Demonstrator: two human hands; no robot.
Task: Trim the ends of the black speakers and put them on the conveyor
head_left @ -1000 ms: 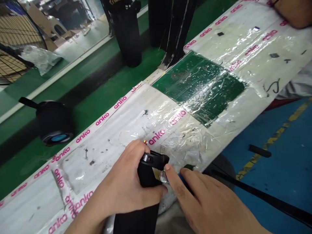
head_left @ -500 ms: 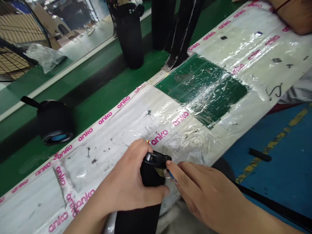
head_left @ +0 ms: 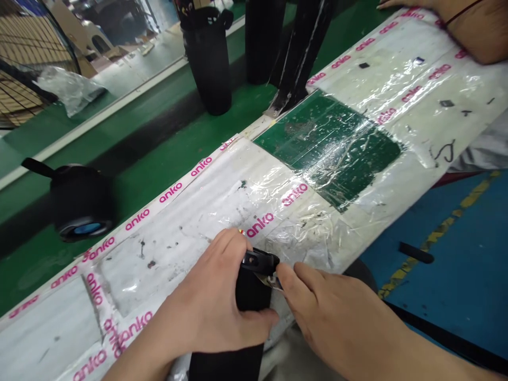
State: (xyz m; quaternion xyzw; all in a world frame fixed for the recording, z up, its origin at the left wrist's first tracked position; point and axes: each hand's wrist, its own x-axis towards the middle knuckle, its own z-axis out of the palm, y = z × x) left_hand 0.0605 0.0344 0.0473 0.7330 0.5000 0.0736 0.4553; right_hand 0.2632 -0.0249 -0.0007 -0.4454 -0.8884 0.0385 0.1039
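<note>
My left hand point(head_left: 216, 301) is wrapped round a black, fabric-covered cylindrical speaker point(head_left: 228, 362), gripping it near its upper end. A glossy black plastic rim point(head_left: 260, 260) shows at that end, between my two hands. My right hand point(head_left: 337, 312) pinches a small metal blade-like tool point(head_left: 273, 281), its tip at the edge between rim and fabric. Most of this tool is hidden by my fingers, so its exact kind cannot be made out. The speaker leans on the near side of the plastic-covered bench point(head_left: 190, 211), its lower part running out of view.
Beyond the bench runs a green belt point(head_left: 154, 159), bearing a black speaker with a strap point(head_left: 81, 196) and a tall black container point(head_left: 208, 69). Small dark scraps point(head_left: 446, 103) lie on the bench's far end, near another person's arm point(head_left: 480, 32). A mesh guard point(head_left: 35, 58) stands upper left.
The speaker's upper end and my left hand have shifted slightly right. The blade-like tool stays at the rim, with my right fingers closer round it. The view has moved a little.
</note>
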